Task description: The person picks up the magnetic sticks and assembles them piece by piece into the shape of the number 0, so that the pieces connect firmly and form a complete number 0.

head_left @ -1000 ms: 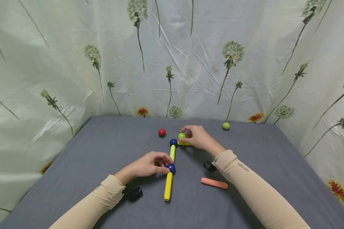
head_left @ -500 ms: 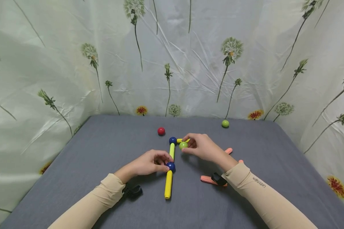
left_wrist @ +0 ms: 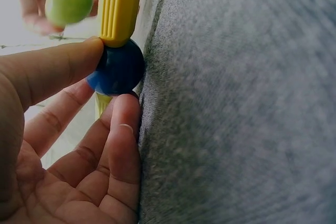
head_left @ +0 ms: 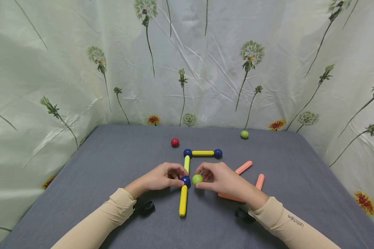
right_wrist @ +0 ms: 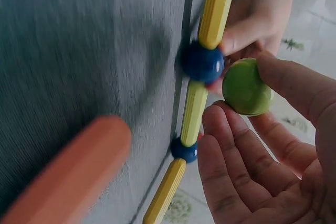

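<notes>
My left hand [head_left: 163, 177] pinches a dark blue ball [head_left: 186, 180] between thumb and fingers. A yellow ridged stick [head_left: 183, 201] meets this ball on the near side, and a lime stick [head_left: 187, 163] meets it on the far side. The lime stick leads to a second blue ball [head_left: 187, 153], from which another yellow stick [head_left: 203, 153] runs right to a third blue ball [head_left: 218, 153]. Between thumb and fingertips, my right hand [head_left: 222, 178] holds a green ball [right_wrist: 248, 87]. That ball is just right of the near blue ball, raised in the right wrist view.
Three salmon-coloured sticks lie by the right forearm, one [head_left: 244, 167] pointing away and another [head_left: 260, 181] partly hidden by the arm. A red ball [head_left: 175, 142] sits at the back, a second green ball [head_left: 244, 134] farther right. Behind the grey tabletop [head_left: 127, 148] hangs a flowered curtain [head_left: 205, 69].
My right hand has brought the green ball nearer, from over the far yellow stick to beside the near blue ball. The far right blue ball has come into view. The left hand has stayed put.
</notes>
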Demonstrator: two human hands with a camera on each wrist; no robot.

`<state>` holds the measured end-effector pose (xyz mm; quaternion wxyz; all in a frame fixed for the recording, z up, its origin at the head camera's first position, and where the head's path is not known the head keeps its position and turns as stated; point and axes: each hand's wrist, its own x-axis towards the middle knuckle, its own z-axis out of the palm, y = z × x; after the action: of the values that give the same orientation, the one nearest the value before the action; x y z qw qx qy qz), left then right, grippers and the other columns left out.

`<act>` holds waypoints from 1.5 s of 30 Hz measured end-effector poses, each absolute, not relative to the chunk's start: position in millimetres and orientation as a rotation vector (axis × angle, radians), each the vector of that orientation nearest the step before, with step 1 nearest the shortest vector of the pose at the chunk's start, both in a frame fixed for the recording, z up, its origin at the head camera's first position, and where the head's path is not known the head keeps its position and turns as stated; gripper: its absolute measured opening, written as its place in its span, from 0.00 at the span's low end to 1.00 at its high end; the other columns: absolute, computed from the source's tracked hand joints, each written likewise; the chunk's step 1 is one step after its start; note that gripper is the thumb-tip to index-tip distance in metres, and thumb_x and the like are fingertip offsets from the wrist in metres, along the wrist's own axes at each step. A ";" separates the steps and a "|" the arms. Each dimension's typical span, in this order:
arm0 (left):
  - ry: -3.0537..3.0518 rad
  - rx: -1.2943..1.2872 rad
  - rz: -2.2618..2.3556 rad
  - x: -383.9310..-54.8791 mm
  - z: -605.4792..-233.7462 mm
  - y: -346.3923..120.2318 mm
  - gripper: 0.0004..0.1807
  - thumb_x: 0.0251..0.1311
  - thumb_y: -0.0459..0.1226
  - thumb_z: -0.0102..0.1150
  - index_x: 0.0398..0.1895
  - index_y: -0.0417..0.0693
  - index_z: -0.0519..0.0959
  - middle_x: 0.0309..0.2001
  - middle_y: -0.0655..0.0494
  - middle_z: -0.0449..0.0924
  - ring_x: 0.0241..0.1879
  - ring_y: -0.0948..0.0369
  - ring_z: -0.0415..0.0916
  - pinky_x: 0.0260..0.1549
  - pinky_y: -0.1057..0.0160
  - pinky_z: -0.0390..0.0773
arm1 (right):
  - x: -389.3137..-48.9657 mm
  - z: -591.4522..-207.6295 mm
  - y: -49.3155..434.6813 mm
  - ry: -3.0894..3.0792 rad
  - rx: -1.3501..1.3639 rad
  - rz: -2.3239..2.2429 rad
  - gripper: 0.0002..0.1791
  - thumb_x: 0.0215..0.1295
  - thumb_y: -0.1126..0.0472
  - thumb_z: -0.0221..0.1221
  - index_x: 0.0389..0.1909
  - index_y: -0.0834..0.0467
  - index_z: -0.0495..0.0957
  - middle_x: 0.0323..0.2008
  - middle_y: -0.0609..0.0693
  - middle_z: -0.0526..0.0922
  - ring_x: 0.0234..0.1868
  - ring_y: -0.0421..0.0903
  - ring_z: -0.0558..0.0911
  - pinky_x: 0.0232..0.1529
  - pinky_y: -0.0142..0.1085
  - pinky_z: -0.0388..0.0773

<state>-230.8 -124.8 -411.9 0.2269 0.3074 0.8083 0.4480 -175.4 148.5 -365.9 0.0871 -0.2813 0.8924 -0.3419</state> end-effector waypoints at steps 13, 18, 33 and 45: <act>2.225 0.858 1.247 -231.7 -413.8 -125.2 0.14 0.71 0.36 0.69 0.57 0.44 0.84 0.48 0.51 0.87 0.41 0.60 0.80 0.39 0.65 0.80 | -137.6 -374.5 136.6 2.455 -0.919 -1.038 0.16 0.66 0.51 0.75 0.49 0.48 0.82 0.35 0.35 0.86 0.38 0.27 0.84 0.44 0.30 0.84; 2.232 0.865 1.251 -232.8 -414.1 -124.0 0.14 0.71 0.36 0.69 0.57 0.44 0.84 0.47 0.50 0.86 0.40 0.60 0.80 0.38 0.65 0.80 | -127.9 -377.6 130.2 2.394 -0.887 -1.036 0.15 0.65 0.51 0.76 0.47 0.46 0.82 0.35 0.32 0.86 0.37 0.26 0.83 0.43 0.27 0.82; 2.238 0.864 1.234 -233.7 -414.1 -125.6 0.14 0.71 0.37 0.70 0.56 0.46 0.85 0.47 0.52 0.87 0.40 0.61 0.80 0.38 0.66 0.80 | -114.9 -388.0 118.2 2.332 -0.923 -1.028 0.15 0.66 0.52 0.76 0.47 0.47 0.82 0.33 0.32 0.83 0.34 0.25 0.81 0.40 0.25 0.81; 2.237 0.863 1.232 -234.4 -413.9 -123.8 0.15 0.70 0.37 0.71 0.56 0.45 0.85 0.47 0.52 0.87 0.40 0.60 0.79 0.37 0.66 0.79 | -112.3 -392.5 114.4 2.386 -1.006 -0.987 0.14 0.67 0.48 0.75 0.47 0.46 0.82 0.32 0.33 0.83 0.34 0.25 0.79 0.38 0.23 0.79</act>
<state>-234.4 -123.8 -413.9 0.2212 0.3122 0.8093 0.4457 -112.3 114.4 -392.5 0.1841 -0.3569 0.8463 -0.3499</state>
